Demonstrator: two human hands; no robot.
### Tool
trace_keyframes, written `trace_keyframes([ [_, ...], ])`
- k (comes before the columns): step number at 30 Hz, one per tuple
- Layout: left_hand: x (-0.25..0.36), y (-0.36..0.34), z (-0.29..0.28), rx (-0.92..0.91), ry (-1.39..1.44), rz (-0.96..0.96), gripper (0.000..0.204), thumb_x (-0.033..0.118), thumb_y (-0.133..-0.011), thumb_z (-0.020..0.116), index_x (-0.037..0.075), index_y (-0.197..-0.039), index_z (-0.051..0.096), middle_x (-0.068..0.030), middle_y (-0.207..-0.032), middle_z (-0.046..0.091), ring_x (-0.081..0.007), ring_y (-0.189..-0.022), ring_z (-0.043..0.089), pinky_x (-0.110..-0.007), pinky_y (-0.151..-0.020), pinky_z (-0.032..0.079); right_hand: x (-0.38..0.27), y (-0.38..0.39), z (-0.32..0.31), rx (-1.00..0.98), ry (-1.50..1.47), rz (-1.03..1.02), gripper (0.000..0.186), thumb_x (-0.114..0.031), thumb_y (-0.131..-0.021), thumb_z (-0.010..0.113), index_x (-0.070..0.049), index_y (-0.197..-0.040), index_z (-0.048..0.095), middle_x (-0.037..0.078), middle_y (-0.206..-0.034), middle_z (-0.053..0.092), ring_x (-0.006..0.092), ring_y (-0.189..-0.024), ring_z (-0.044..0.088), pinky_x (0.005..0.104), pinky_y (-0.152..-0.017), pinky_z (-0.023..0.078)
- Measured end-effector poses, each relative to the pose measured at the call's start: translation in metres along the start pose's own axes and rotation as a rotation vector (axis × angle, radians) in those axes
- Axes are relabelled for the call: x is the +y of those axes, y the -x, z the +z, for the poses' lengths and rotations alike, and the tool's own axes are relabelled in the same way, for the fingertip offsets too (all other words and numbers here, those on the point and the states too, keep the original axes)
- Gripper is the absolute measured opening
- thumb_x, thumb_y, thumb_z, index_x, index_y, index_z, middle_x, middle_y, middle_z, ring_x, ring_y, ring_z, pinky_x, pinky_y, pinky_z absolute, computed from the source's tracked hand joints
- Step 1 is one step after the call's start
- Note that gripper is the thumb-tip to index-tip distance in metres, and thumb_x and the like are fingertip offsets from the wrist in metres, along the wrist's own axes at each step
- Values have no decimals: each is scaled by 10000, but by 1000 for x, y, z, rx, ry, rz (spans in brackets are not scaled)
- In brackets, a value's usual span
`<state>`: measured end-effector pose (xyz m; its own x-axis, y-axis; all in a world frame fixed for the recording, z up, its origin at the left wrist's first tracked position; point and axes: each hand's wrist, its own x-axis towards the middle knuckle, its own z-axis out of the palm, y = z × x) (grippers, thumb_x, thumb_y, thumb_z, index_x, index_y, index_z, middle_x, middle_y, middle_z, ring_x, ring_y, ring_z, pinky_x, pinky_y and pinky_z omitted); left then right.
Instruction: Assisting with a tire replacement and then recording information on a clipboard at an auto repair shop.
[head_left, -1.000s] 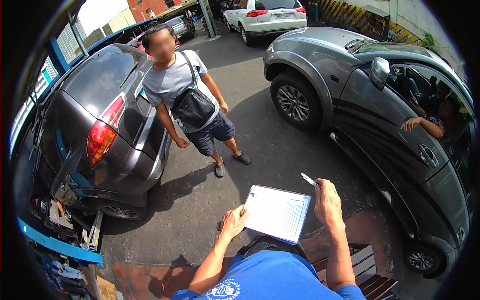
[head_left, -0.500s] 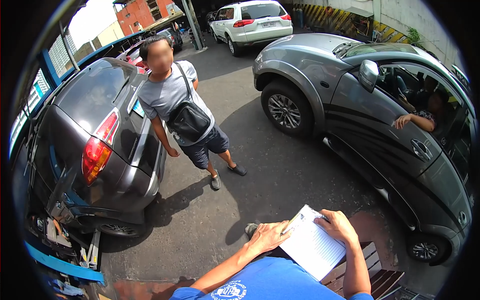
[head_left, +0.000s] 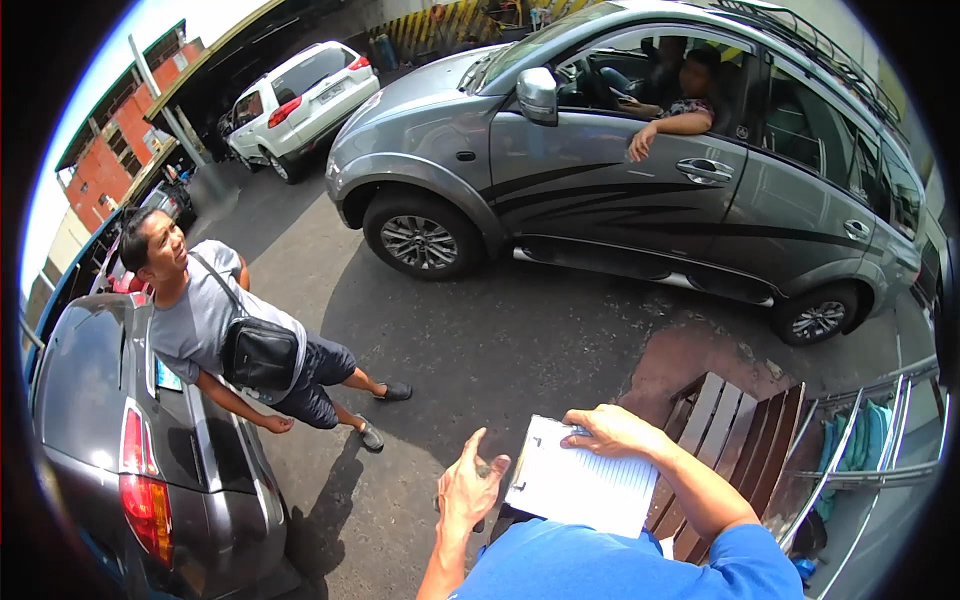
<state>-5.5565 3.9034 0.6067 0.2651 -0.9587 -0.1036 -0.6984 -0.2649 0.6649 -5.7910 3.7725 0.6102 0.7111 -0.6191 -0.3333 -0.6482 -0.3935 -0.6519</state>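
My left hand is raised just left of the clipboard, off it, with its fingers apart and nothing visible in it. My right hand grips the top of the clipboard, with what looks like a pen partly hidden by its fingers. The board carries white lined paper under a clip and is close against the front of my blue shirt.
A person in grey stands beside a dark SUV. A grey SUV spans the upper right, a seated person's arm out its window. A slatted bench and metal rack are at right; a white SUV stands behind.
My view has swung right, toward the grey SUV and rack. My left hand has left the clipboard and lifted beside it. My right hand has moved from holding the pen apart to gripping the board.
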Motion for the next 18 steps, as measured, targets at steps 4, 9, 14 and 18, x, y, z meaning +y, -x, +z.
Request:
trace_keyframes([
  [4, -23, -2, -25, -105, 238, -160, 574, 576, -894, 533, 64, -1111, 672, -143, -854, 675, -283, -761, 661, -381, -696, 503, 2, 0, 14, 18, -45, -20, 521, -424, -921, 559, -26, -1254, 524, 229, -960, 680, 344, -832, 686, 436, -722, 555],
  [9, 2, 0, 1, -153, -157, 189, 516, 482, -801, 695, 70, -1110, 667, -80, -919, 653, -253, -860, 653, -374, -743, 505, -9, 5, 16, 27, -75, 14, 515, -407, -922, 565, -16, -1255, 523, 247, -978, 671, 341, -800, 688, 432, -702, 559],
  [14, -2, -3, 23, -216, -207, 170, 488, 450, -812, 680, 68, -1114, 654, -114, -1009, 678, -285, -941, 659, -399, -805, 507, 4, 1, 32, 80, 9, -129, 517, -403, -922, 565, -9, -1255, 526, 242, -980, 673, 342, -804, 688, 433, -709, 557],
  [18, 5, -11, 29, -253, -211, 161, 470, 429, -834, 652, 52, -1115, 656, -139, -1018, 685, -300, -952, 662, -390, -820, 508, 15, -3, 12, 13, -10, -67, 506, -398, -924, 560, -9, -1247, 533, 244, -974, 674, 346, -814, 687, 431, -711, 556],
])
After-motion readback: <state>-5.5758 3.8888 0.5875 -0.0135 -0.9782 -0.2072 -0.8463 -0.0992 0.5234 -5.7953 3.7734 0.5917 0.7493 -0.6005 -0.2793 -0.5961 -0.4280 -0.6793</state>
